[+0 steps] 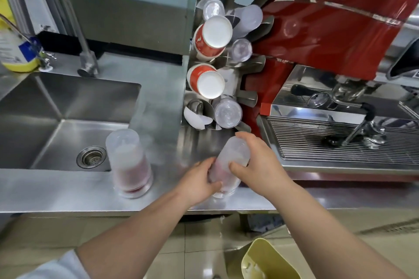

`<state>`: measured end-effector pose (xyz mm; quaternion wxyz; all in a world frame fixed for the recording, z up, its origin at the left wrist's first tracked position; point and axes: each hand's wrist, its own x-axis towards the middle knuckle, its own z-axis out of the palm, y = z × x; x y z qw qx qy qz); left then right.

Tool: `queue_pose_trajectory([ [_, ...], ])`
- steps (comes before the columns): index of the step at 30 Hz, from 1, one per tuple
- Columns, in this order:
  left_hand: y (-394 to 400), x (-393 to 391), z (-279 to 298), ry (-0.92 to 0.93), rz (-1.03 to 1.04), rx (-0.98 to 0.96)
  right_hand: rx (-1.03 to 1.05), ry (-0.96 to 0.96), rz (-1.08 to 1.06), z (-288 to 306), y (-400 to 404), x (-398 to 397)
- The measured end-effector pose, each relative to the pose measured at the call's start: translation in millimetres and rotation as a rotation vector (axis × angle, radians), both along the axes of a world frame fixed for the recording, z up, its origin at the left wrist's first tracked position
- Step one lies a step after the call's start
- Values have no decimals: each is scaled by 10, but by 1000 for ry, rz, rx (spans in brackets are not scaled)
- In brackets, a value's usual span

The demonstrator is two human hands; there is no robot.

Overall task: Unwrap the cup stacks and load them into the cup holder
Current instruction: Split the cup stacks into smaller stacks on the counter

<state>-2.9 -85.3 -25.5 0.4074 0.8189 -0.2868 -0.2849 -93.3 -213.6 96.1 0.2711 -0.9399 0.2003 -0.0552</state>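
Grip: both hands curled round wrapped stack (227, 165), left hand (199, 182) low, right hand (256, 161) up near its top.
Stack: upside down on counter (158, 97), tilted toward 1 o'clock.
Second stack (130, 163): upright at 9 o'clock, by sink (56, 120).
Holder (226, 63): at 12 o'clock, several slots filled with cups.
Espresso machine (328, 41): at 2 o'clock, red.
Bin (272, 260): at 5 o'clock, on floor.

A steel sink (68, 106) sits at nine o'clock, its faucet (74, 29) rising at ten. A red espresso machine (340, 36) fills two o'clock. A yellow bin (272, 260) stands at five o'clock.
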Motion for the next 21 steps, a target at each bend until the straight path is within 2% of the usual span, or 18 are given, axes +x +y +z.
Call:
queue_pose_trajectory([
  [8,-269,-38,59,3,21,-44,-43,-18,39,62,-324,-24],
  [21,-239,-15,216,-28,18,-88,-36,-47,85,261,-407,-29],
])
